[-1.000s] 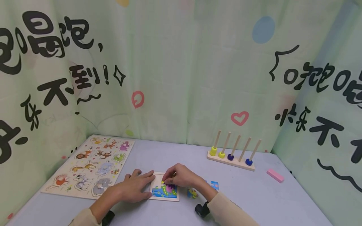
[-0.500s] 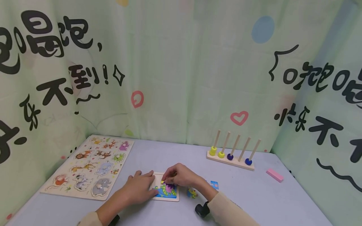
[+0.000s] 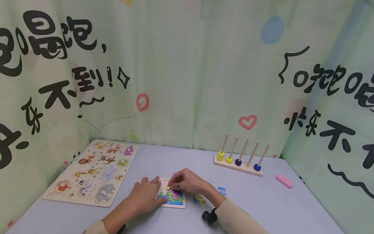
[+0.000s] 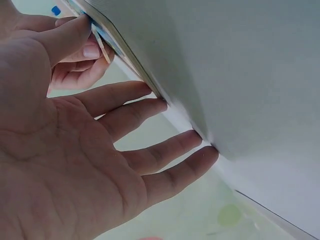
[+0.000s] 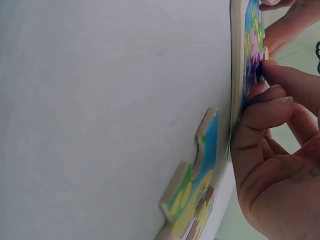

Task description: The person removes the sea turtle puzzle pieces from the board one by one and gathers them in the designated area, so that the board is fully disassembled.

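Observation:
A small wooden jigsaw puzzle tray [image 3: 163, 186] lies on the table, partly filled with blue, green, pink and purple pieces. My left hand [image 3: 145, 195] rests along its left side, with the thumb on the blue lower part. In the left wrist view the fingers [image 4: 170, 175] are fairly straight, spread at the tray's edge and on the table. Over the upper part of the tray, my right hand [image 3: 188, 181] pinches a purple and yellow puzzle piece [image 5: 259, 72] between thumb and fingers. It stands tilted against the picture; the fingers hide much of it.
Loose puzzle pieces [image 3: 199, 199] lie right of the tray, with a blue piece [image 3: 222, 191] behind the right wrist. A large animal puzzle board [image 3: 96, 174] lies at left. A peg stacker [image 3: 239, 166] with yellow and blue beads and a pink block [image 3: 284, 181] are at right.
My left hand has shifted to the right, and its thumb has slid from the tray's left edge onto the blue part. The right hand stays nearly in place, still pinching the piece.

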`<action>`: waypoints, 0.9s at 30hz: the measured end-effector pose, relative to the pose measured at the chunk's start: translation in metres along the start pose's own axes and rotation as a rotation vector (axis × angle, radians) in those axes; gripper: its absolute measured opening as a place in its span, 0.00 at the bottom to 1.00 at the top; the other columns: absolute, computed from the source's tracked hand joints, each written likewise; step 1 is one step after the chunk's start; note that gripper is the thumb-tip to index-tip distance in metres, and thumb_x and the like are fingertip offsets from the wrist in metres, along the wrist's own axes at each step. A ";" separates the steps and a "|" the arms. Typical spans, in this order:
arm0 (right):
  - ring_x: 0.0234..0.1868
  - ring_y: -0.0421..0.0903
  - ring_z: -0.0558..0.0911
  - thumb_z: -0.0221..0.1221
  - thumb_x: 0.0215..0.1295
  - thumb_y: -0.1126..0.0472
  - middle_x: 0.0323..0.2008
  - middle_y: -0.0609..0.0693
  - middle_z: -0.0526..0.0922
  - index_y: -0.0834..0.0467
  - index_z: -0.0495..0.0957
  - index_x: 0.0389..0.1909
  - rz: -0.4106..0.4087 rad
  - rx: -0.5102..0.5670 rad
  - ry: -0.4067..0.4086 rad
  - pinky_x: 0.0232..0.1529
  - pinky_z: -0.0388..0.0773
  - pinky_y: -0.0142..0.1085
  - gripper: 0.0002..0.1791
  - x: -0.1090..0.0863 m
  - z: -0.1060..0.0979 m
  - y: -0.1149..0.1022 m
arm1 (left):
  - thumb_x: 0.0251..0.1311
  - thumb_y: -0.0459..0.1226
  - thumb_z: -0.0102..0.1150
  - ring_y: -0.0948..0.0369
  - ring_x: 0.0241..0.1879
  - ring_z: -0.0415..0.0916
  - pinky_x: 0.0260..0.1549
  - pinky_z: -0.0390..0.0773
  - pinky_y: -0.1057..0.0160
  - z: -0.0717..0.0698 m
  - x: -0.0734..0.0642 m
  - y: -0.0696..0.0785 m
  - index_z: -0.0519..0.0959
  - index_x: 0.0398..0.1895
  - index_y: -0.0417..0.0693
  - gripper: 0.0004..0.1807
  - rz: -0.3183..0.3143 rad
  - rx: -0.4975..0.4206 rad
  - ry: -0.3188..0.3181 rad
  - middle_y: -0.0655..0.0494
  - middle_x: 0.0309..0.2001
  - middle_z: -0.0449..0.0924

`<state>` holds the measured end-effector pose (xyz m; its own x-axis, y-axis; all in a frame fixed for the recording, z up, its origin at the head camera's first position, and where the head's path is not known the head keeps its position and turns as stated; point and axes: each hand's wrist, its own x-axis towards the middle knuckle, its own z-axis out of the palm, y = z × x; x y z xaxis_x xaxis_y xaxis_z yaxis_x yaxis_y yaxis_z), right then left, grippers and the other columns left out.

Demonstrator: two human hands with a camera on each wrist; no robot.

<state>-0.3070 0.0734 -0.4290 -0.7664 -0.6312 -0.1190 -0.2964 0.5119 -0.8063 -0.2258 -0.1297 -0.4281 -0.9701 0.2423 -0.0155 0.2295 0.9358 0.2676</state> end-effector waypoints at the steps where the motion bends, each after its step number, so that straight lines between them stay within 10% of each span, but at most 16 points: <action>1: 0.34 0.40 0.76 0.66 0.70 0.67 0.37 0.49 0.87 0.60 0.90 0.41 0.002 0.001 0.001 0.34 0.72 0.30 0.04 0.000 0.000 0.000 | 0.63 0.60 0.70 0.36 0.65 0.74 0.60 0.74 0.29 0.000 0.000 0.000 0.81 0.65 0.38 0.39 0.001 0.003 0.002 0.41 0.73 0.76; 27: 0.27 0.39 0.76 0.66 0.71 0.66 0.35 0.50 0.89 0.60 0.89 0.42 0.009 0.028 0.000 0.27 0.75 0.28 0.05 -0.002 -0.001 0.000 | 0.61 0.59 0.71 0.38 0.64 0.75 0.61 0.75 0.30 0.003 0.001 0.003 0.82 0.64 0.39 0.39 -0.014 0.032 0.004 0.42 0.73 0.77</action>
<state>-0.3060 0.0753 -0.4286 -0.7691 -0.6267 -0.1258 -0.2738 0.5009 -0.8210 -0.2258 -0.1260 -0.4298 -0.9734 0.2285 -0.0153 0.2185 0.9468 0.2364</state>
